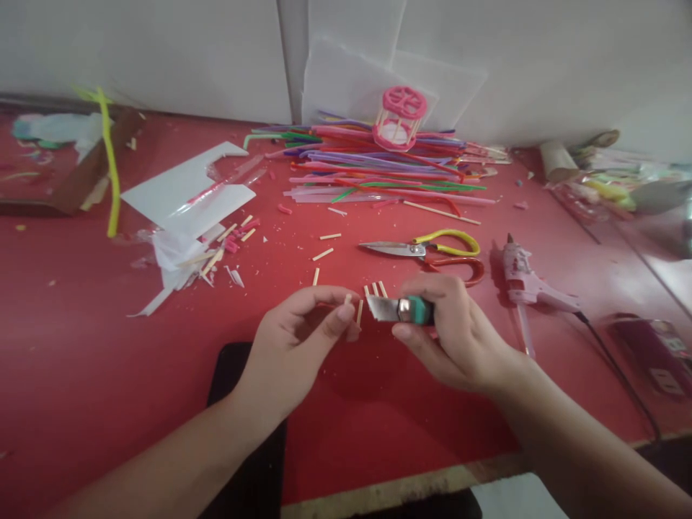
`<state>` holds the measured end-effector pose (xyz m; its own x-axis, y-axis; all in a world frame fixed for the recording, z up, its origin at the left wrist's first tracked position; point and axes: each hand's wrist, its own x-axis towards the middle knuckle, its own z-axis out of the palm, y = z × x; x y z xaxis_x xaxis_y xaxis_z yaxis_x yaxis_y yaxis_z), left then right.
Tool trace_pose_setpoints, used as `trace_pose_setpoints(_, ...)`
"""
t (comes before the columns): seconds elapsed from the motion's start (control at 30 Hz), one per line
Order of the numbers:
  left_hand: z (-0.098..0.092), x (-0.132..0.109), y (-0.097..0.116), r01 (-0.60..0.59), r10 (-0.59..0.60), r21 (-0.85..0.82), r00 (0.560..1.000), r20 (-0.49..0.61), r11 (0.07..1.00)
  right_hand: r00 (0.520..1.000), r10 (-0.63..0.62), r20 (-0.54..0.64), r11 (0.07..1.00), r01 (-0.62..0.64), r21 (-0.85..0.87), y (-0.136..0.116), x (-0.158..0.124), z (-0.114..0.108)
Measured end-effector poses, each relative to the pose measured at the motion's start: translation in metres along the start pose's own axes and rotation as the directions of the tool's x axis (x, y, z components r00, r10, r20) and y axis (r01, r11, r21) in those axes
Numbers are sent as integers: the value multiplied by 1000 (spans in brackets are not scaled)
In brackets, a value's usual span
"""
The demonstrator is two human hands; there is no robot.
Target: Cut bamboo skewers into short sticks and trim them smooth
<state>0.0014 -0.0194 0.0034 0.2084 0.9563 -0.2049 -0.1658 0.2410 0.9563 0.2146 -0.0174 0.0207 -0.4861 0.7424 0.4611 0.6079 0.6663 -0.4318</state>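
Between the thumb and forefinger of my left hand (pixel 300 346) is a short wooden stick piece (pixel 348 299), one end pointing up. My right hand (pixel 454 335) is closed round the green and black handle of a utility knife (pixel 417 311). Its metal blade (pixel 383 308) is out and points left, a small gap from the left fingertips. Several cut stick pieces (pixel 323 254) lie on the red table (pixel 346 404) around and beyond my hands. The palm side of my right hand is partly hidden.
Scissors (pixel 394 249) lie just beyond my right hand, with a pink glue gun (pixel 533 285) farther right. Coloured strips (pixel 378 162) and a small pink cage-like piece (pixel 398 119) are at the back. White sheets (pixel 178 194) and scraps lie left; a black flat object (pixel 232 367) is under my left forearm.
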Motion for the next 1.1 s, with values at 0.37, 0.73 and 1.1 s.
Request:
trace_pose_setpoints(0.37, 2, -7, 8, -217, 185, 374, 976, 119, 902, 991, -131, -10, 991, 130, -13, -15, 3, 4)
trace_pose_setpoints(0.73, 0, -7, 7, -288, 232, 430, 956, 179, 856, 990, -140, -5, 990, 139, -24, -15, 2, 3)
trace_pose_setpoints(1.1, 0, -8, 7, -340, 268, 466, 939, 216, 817, 992, -125, 1, 992, 125, -21, -16, 1, 2)
